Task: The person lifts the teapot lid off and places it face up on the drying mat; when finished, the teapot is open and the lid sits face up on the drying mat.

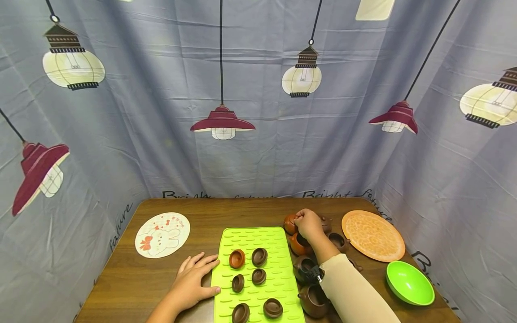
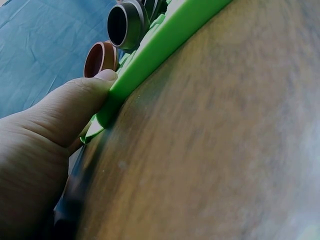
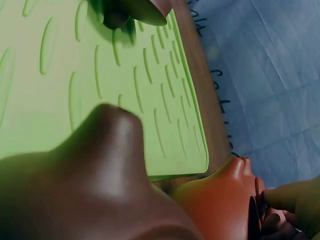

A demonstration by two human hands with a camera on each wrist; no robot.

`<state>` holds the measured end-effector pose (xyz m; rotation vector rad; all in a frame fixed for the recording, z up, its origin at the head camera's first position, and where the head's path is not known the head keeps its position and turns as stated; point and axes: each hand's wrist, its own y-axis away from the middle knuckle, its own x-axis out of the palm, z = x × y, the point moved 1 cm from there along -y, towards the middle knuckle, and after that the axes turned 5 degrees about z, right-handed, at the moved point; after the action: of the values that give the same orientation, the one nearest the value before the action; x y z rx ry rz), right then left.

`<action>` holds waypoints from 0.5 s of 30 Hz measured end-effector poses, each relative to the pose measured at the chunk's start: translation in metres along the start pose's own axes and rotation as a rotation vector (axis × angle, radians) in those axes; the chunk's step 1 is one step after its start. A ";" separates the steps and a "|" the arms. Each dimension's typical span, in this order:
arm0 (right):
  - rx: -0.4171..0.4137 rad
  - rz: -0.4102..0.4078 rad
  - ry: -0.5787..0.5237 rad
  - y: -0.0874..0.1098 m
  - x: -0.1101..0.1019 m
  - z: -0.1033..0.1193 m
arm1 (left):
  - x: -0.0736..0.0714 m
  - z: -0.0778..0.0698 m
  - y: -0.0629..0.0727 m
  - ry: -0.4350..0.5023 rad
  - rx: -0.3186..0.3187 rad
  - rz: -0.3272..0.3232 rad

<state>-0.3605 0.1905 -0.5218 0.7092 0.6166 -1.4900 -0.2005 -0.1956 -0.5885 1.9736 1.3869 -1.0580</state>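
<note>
My left hand (image 1: 194, 283) rests spread at the left edge of a green silicone mat (image 1: 274, 242), its thumb (image 2: 82, 102) touching the rim. Upside down on the mat lie one orange lid (image 1: 237, 259) and several brown lids (image 1: 273, 308). At the far right corner, my right hand (image 1: 308, 224) is at a small orange teapot (image 1: 290, 224); its fingers (image 3: 282, 196) pinch a lid (image 3: 259, 189) at the pot's opening. Part of that lid is hidden. A second orange teapot (image 1: 300, 245) and brown teapots (image 1: 314, 301) stand lidless along the mat's right side.
A round orange placemat (image 1: 373, 235) and a green bowl (image 1: 409, 283) are at the right. A round white mat with a rabbit picture (image 1: 162, 235) lies at the left. Curtains (image 1: 262, 166) hang behind the wooden table (image 1: 121, 278).
</note>
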 end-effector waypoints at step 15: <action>0.011 0.085 -0.145 0.005 -0.009 0.007 | 0.000 -0.001 0.001 -0.002 -0.007 0.000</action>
<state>-0.3557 0.1915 -0.5100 0.6220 0.4624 -1.4522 -0.1994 -0.1949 -0.5881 1.9667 1.3879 -1.0543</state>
